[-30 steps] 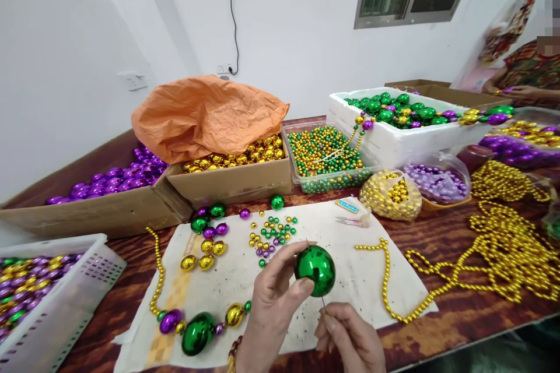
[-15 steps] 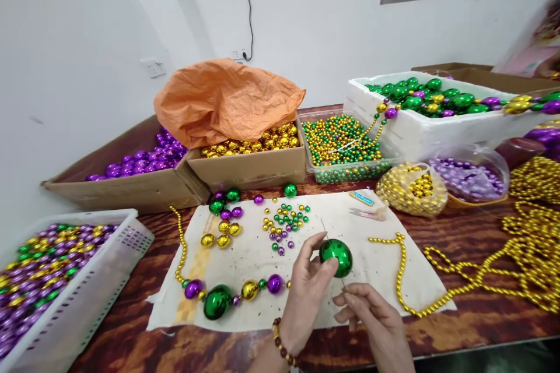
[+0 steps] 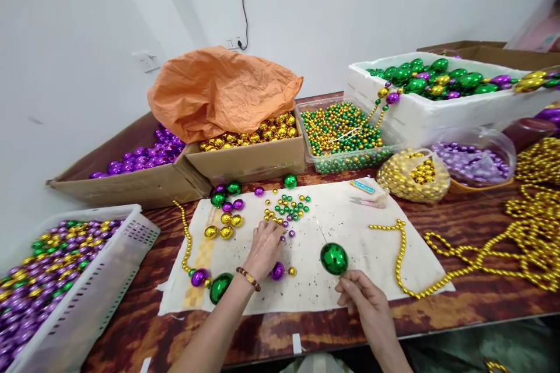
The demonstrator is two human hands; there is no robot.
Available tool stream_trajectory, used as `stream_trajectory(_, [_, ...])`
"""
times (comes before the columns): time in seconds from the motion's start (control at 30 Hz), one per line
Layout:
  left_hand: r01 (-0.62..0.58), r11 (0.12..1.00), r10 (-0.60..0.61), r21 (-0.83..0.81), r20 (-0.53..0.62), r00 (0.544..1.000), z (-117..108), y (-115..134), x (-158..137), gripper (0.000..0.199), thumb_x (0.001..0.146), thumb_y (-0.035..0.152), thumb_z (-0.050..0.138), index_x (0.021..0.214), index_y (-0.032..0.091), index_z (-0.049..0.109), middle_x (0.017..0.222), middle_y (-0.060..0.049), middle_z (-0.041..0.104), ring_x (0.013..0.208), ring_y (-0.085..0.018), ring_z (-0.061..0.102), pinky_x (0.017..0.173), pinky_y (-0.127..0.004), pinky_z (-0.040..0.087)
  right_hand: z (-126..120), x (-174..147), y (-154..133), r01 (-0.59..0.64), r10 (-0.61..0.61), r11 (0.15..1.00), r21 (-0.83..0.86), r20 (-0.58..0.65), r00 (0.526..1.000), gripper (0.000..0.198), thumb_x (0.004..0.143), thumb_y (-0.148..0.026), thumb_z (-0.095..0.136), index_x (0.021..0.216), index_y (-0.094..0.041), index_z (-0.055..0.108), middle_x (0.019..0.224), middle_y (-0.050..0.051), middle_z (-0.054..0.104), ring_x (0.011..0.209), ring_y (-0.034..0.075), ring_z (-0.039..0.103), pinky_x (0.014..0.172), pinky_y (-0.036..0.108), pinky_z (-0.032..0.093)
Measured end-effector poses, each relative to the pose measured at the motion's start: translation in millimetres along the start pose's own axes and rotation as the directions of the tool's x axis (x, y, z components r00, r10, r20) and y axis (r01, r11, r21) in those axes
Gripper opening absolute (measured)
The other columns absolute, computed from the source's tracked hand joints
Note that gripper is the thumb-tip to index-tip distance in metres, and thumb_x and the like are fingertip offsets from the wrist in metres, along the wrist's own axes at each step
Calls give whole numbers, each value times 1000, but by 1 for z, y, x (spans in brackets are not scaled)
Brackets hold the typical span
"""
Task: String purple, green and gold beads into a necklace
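My right hand [image 3: 361, 297] pinches the lower end of a thin needle [image 3: 321, 230] under a large shiny green bead [image 3: 334, 259]. The bead is threaded on the needle, whose tip sticks out above it. My left hand [image 3: 265, 247], with a beaded bracelet, reaches to the small loose beads, fingers bent down by the purple bead [image 3: 291, 233]. What its fingertips hold, if anything, is hidden. On the cloth [image 3: 350, 215] lies a strung row with a purple bead [image 3: 277, 271], a gold bead [image 3: 292, 271] and another large green bead [image 3: 221, 288], partly covered by my left arm.
Small scissors [image 3: 367, 202] and a gold bead string [image 3: 399, 268] lie to the right. Cardboard boxes [image 3: 245, 164], a clear tub [image 3: 350, 163] and a foam box [image 3: 420, 122] of beads stand behind. A white basket [image 3: 109, 280] stands left.
My left hand has let go of the large green bead and moved left and away to the small beads. My right hand still holds the needle with the green bead. The view has shifted slightly.
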State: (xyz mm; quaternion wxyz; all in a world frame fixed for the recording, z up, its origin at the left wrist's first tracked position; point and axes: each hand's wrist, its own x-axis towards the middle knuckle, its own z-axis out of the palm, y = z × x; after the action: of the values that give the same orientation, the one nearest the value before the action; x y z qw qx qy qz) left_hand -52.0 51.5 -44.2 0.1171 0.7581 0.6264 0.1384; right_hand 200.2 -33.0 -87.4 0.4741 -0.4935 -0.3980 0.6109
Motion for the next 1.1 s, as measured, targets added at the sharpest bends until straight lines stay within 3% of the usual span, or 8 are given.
stream_trajectory(0.17, [-23, 1000, 22, 18, 15, 1000, 8, 1, 0, 14, 81, 13, 53, 87, 21, 64, 99, -8, 59, 96, -26, 43, 83, -40, 33, 0, -5, 0, 6, -4, 999, -45, 26, 1000, 29, 90, -42, 54, 78, -16, 57, 65, 1, 59, 54, 12, 47, 51, 23, 36])
stream_trajectory(0.3, [70, 917, -110, -392, -80, 991, -2, 8, 6, 10, 81, 21, 58, 87, 21, 67, 97, -7, 62, 100, -25, 47, 89, -41, 33, -2, -10, 2, 0, 4, 997, -76, 59, 998, 30, 92, -42, 51, 78, -17, 57, 63, 0, 57, 55, 12, 46, 53, 23, 36])
stream_trajectory(0.37, [121, 654, -218, -747, -34, 975, -11, 18, 6, 16, 81, 28, 62, 92, 19, 68, 96, -8, 64, 97, -24, 53, 87, -38, 38, 0, -12, 0, -8, 15, 995, -95, 81, 997, 29, 92, -42, 50, 78, -17, 57, 65, 0, 57, 57, 12, 48, 55, 23, 37])
stream_trajectory(0.43, [164, 235, -247, -958, 104, 963, -21, 32, 5, 24, 80, 31, 65, 99, 17, 68, 97, -9, 66, 91, -21, 59, 83, -34, 42, 3, -14, -5, -4, 14, 994, -109, 93, 996, 29, 92, -43, 51, 78, -17, 58, 67, 0, 58, 59, 13, 50, 56, 24, 38])
stream_trajectory(0.5, [187, -99, -208, -977, 204, 957, -29, 48, 1, 27, 81, 30, 66, 104, 16, 66, 98, -9, 66, 87, -19, 62, 82, -33, 45, 5, -16, -12, 19, -8, 993, -119, 89, 996, 30, 91, -44, 52, 78, -17, 58, 68, 0, 58, 59, 13, 52, 55, 24, 38])
stream_trajectory(0.57, [180, -260, -176, -949, 230, 957, -34, 60, -2, 24, 82, 27, 65, 104, 17, 65, 97, -8, 66, 86, -18, 64, 83, -33, 47, 4, -18, -21, 41, -26, 990, -138, 106, 994, 31, 91, -44, 51, 77, -17, 57, 68, 1, 57, 60, 14, 52, 56, 24, 40])
stream_trajectory(0.8, [183, -447, -151, -876, 275, 949, -34, 72, -4, 18, 86, 24, 60, 102, 16, 64, 95, -6, 66, 87, -16, 64, 85, -32, 49, -4, -25, -29, 74, -46, 973, -218, 132, 990, 27, 94, -41, 47, 81, -18, 55, 71, 0, 55, 63, 14, 52, 60, 24, 42])
stream_trajectory(1.1, [162, -513, -189, -843, 295, 937, -30, 75, -3, 17, 83, 26, 65, 95, 14, 65, 88, -5, 67, 83, -15, 65, 84, -32, 51, 3, -27, -34, 104, -85, 964, -243, 88, 992, 32, 91, -46, 49, 77, -18, 56, 67, 0, 54, 57, 13, 52, 55, 23, 41])
